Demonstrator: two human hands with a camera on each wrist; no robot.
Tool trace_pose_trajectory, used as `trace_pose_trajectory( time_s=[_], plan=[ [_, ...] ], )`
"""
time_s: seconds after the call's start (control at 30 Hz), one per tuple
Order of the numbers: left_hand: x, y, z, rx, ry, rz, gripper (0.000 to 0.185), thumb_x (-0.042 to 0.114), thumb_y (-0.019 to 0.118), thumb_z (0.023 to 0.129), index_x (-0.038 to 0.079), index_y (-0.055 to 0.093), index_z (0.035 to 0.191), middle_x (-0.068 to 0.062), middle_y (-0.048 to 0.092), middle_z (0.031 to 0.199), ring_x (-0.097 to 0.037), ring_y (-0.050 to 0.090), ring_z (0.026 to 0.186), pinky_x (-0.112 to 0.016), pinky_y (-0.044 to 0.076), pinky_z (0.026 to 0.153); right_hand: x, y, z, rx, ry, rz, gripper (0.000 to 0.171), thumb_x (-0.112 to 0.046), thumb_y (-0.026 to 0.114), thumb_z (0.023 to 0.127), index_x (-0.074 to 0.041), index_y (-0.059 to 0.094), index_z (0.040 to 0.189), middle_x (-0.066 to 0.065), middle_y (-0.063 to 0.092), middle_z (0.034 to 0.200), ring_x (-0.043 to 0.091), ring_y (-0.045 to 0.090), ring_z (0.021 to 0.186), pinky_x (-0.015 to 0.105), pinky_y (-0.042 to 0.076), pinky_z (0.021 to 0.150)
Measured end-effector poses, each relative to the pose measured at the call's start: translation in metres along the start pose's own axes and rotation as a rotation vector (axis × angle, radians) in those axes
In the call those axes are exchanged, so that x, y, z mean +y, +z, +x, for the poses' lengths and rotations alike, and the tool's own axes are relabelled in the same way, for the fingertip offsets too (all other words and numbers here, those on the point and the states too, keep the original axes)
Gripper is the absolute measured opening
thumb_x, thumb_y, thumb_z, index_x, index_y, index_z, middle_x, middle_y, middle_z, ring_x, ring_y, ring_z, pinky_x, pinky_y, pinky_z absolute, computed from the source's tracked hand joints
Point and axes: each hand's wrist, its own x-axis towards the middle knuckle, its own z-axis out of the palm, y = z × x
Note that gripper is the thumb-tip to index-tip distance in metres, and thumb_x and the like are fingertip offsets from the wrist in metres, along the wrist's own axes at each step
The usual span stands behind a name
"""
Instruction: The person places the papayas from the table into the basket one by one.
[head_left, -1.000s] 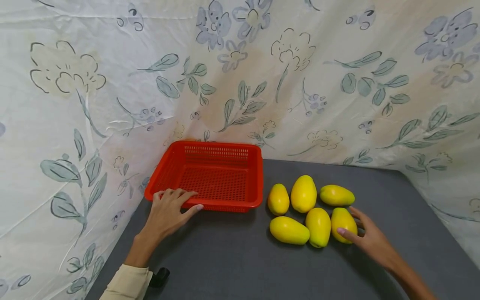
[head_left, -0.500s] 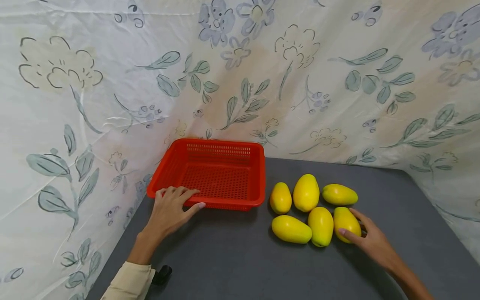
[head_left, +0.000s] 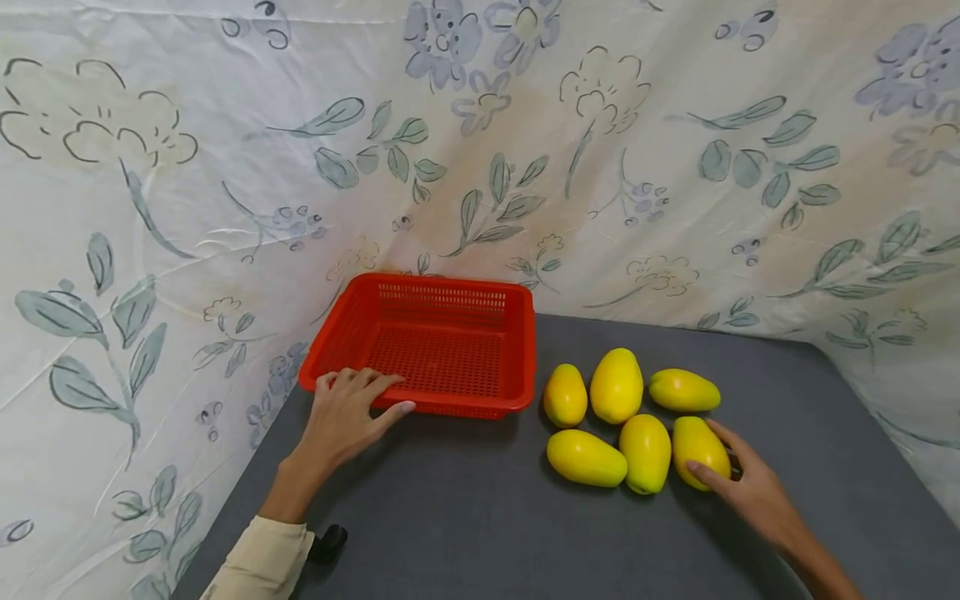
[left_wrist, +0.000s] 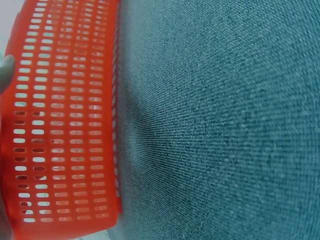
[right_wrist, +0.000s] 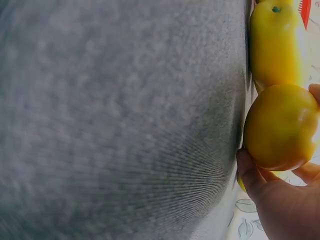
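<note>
My left hand [head_left: 341,425] lies at the near left rim of a red plastic basket [head_left: 525,350], its fingers bent over the rim and the thumb outside along the front. In the left wrist view the slotted wall of the basket [left_wrist: 65,110] fills the left side, with only bits of the hand at the edge. At the right, my right hand [head_left: 753,483] curls round a yellow mango [head_left: 699,450], thumb on the near side and fingers on the far side. The right wrist view has this mango [right_wrist: 280,130] between thumb and fingers, in line with another mango [right_wrist: 277,45].
Several other yellow mangoes lie between the basket and my right hand, among them a near sideways one [head_left: 587,458] and an upright one [head_left: 645,454]. A small black object [head_left: 328,546] is by the left sleeve. Flowered cloth [head_left: 450,167] hangs behind the grey table [head_left: 480,517].
The head view has shifted a little, so everything sits slightly further right. Beside the neighbouring mango, a thin gap now shows at the mango in my right hand. My left hand stays on the basket.
</note>
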Motion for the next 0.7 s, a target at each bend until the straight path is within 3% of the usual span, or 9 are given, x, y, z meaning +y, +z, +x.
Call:
trace_pose_trajectory(
  time_s=[0.4,0.7],
  plan=[
    [0.0,0.0,-0.002,0.008,0.002,-0.002,0.055,0.059,0.07,0.094,0.022,0.073,0.135,-0.009,0.07,0.127,-0.035,0.059,0.113,-0.064,0.035,0.102,-0.013,-0.004,-0.012,0.07,-0.059,0.074,0.099,-0.057,0.061,0.104,-0.006,0.009,0.17,0.037,0.035,0.156,0.047,0.055,0.122,0.036,0.053,0.078],
    [-0.001,0.0,0.001,-0.006,-0.006,-0.01,0.056,0.06,0.069,0.095,0.022,0.073,0.136,-0.01,0.069,0.129,-0.036,0.059,0.115,-0.064,0.034,0.102,-0.024,-0.005,-0.015,0.083,-0.145,0.141,0.092,-0.048,0.062,0.106,-0.014,0.009,0.172,0.034,0.034,0.159,0.045,0.053,0.128,0.022,0.053,0.076]
  ],
)
